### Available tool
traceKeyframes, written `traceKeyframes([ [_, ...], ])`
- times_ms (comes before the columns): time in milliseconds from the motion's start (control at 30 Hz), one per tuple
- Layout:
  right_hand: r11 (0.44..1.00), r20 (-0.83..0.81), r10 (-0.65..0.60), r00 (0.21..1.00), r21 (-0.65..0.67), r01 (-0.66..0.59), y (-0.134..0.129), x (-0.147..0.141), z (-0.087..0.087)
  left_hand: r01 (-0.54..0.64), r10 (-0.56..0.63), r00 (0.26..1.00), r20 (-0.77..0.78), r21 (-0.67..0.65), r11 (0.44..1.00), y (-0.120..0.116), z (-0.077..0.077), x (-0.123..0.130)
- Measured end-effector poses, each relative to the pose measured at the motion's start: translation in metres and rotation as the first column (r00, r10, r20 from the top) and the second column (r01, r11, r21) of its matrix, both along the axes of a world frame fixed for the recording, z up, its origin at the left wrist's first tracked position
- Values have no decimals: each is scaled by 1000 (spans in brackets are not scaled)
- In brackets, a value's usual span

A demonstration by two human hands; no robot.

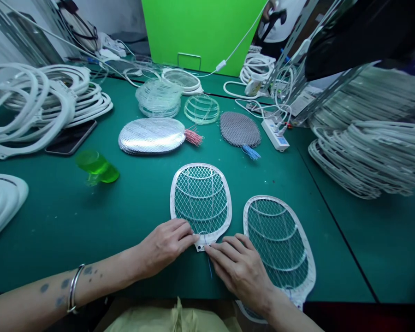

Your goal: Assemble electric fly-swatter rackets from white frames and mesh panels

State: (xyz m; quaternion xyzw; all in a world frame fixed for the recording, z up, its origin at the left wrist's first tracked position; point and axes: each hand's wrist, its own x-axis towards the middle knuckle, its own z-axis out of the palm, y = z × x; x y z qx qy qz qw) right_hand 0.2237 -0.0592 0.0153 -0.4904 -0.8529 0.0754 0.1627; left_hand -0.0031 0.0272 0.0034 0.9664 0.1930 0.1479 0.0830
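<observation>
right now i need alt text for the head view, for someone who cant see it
The left hand and right hand meet at the handle end of a white mesh swatter frame on a green mat. A second mesh frame lies to the right, and coiled white frames are piled at upper left.

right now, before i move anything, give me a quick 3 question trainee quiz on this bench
1. Which wrist wears the metal bangle?
2. What colour are the wires at the end of the stack of silver mesh: A pink, B blue or C green?
3. True or false: the left hand and the right hand are both at the narrow end of the same white electric swatter frame.

Key: 1 left; 2 A; 3 true
</observation>
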Motion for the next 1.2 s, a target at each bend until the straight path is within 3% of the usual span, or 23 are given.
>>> traceKeyframes([
  [167,988,-88,-8,996,-155,-6,10,-1,10,15,-10,997,-78,63,998,1,5,1],
  [267,937,-135,-169,976,-330,116,28,-3,15,5,-3,994,-108,24,1000,1,11,1],
  [367,859,-6,-261,965,-456,230,56,-7,20,7,-14,994,-112,-63,998,4,17,0],
  [533,771,226,-116,967,-594,231,94,-14,28,46,-80,983,-165,-197,979,15,22,1],
  [767,778,287,-47,957,-590,215,101,-24,29,125,-174,967,-183,-254,959,22,12,0],
  [933,848,255,-111,960,-481,225,84,-12,22,158,-203,973,-112,-323,933,30,15,-17],
  [1000,886,236,-186,954,-379,267,80,-3,12,61,-111,983,-145,-312,948,37,14,-24],
  [1067,891,236,-228,945,-341,300,81,6,2,-178,142,976,-164,-231,956,46,8,-29],
  [1133,864,271,-194,943,-408,295,83,13,-5,-366,342,925,-167,-146,919,54,-2,-31],
  [1200,822,308,-150,939,-490,292,86,16,-8,-404,381,905,-189,-97,910,61,-12,-32],
])
